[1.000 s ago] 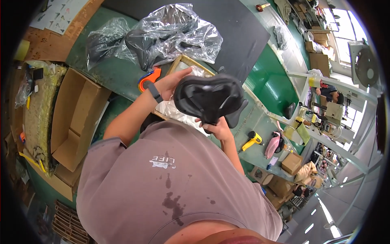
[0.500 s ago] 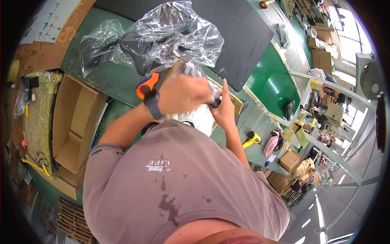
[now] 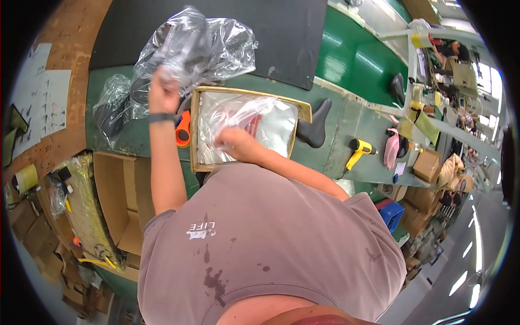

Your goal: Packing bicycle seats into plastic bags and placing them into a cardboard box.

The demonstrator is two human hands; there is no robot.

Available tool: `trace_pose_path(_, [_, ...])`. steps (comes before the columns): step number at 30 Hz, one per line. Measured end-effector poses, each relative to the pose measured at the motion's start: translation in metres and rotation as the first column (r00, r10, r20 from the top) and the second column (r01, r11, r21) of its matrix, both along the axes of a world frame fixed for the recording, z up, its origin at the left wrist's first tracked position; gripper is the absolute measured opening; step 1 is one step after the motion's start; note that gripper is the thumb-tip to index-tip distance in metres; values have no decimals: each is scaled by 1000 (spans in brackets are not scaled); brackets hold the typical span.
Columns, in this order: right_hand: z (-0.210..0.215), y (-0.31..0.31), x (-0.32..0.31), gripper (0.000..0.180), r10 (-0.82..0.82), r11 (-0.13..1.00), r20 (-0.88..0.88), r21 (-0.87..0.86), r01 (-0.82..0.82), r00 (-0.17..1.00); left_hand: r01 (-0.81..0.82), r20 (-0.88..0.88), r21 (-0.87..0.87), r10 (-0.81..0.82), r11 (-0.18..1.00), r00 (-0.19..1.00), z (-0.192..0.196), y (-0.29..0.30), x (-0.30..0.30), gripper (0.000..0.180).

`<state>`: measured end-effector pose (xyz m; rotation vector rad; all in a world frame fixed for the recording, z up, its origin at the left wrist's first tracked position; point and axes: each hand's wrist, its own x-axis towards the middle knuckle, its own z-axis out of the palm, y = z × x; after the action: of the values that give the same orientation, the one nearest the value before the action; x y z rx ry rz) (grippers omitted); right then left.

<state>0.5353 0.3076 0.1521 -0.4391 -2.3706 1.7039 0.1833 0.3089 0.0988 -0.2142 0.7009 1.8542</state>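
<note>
Nearest, right hand [image 3: 234, 143] resting on the clear plastic bags [image 3: 246, 123] stacked inside the shallow wooden tray [image 3: 303, 111], fingers curled and pinching the top sheet. Left of the tray, orange tool [image 3: 183, 129] lying on the green bench [image 3: 346, 116]. Beyond the tray's far-left corner, left hand [image 3: 162, 92] raised, closed around the gathered neck of a crumpled clear bag [image 3: 208, 46] with something dark inside, held over the black mat [image 3: 271, 32]. Right of the tray, black bicycle saddle [image 3: 316, 123] lying on the bench; further right, yellow heat gun [image 3: 357, 151].

Best handled, by the look of it, with a firm grip kept on the bag's neck so the dark load cannot slide out, while only one sheet is peeled from the stack in the tray; a light pinch at a corner should separate it without dragging the rest.

Against half a second ago: both hands then close together at the tray, now parted, left lifted to the bag, right lowered onto the stack. A second ago, a black saddle held in both hands over the tray; no longer there.
</note>
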Motion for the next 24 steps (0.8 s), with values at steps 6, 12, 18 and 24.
trace_pose_path(6, [2,35,178,40,4,634,397,-711,305,918,-683,-981,-150,-196,715,9,-1,-5,57,38])
trace_pose_path(12, [-185,136,357,57,-978,119,200,285,951,62,176,-732,-534,-348,827,-586,38,-89,273,12])
trace_pose_path(18, [-223,167,319,89,-909,160,406,553,818,-97,-163,-336,-826,-702,540,-628,-87,-158,330,28])
trace_pose_path(24, [-95,80,369,77,-987,136,140,446,885,81,-76,-428,-884,-863,462,-270,-40,-128,349,34])
